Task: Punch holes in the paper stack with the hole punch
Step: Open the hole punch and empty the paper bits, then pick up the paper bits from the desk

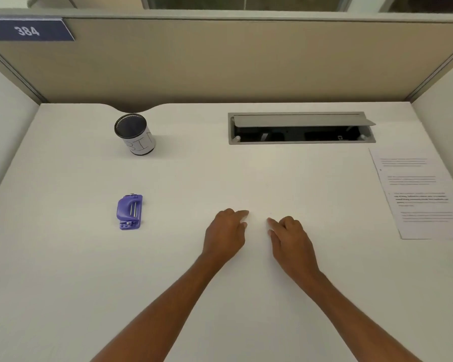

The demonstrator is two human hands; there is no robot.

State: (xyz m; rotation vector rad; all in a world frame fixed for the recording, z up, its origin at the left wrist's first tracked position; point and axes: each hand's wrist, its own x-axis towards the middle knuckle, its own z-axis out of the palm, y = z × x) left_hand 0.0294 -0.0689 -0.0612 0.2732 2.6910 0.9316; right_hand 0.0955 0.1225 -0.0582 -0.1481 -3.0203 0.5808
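Note:
A small purple hole punch (129,211) lies on the white desk (63,270), left of centre. The paper stack (419,194), white sheets with printed text, lies flat at the desk's right edge. My left hand (226,232) and my right hand (289,235) rest palm down on the desk near the middle, side by side with a small gap between them. Their fingers are loosely curled and neither hand holds anything. The punch is well to the left of my left hand; the paper is far right of my right hand.
A black mesh cup (134,134) with a white label reading "BIN" stands at the back left. A recessed cable tray (301,128) with its grey lid raised sits at the back right. Beige partition walls (220,61) enclose the desk on three sides.

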